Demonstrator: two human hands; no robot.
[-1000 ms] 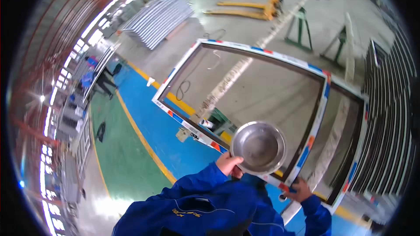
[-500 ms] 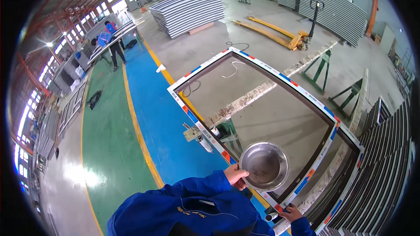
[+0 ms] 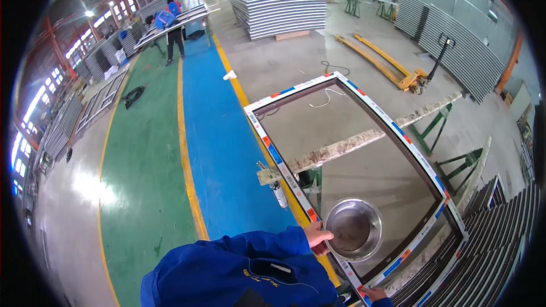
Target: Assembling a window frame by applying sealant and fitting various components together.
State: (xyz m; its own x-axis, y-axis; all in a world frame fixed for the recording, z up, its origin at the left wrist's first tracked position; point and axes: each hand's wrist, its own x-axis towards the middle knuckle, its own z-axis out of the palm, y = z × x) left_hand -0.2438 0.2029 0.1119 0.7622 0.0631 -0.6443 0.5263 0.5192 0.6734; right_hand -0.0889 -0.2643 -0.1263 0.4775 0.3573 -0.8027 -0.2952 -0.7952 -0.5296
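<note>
My left hand is closed on the rim of a round metal bowl, held over the near left part of a large window frame. Dark residue or a little liquid lies at the bowl's bottom; I cannot tell which. The frame is rectangular with dark inner edges and white, red and blue protective tape, and no pane is plain to see in it. At its near corner my right hand grips the edge, partly cut off by the picture's lower rim.
Speckled beams on green trestles carry the frame. A spray can is by the left beam end. Stacked dark frames fill the near right. Farther off are a yellow pallet truck, striped stacks and a person at a bench.
The view has swung, so the scene sits lower and more to the right. Both hands keep their holds, the left on the bowl and the right at the frame's corner.
</note>
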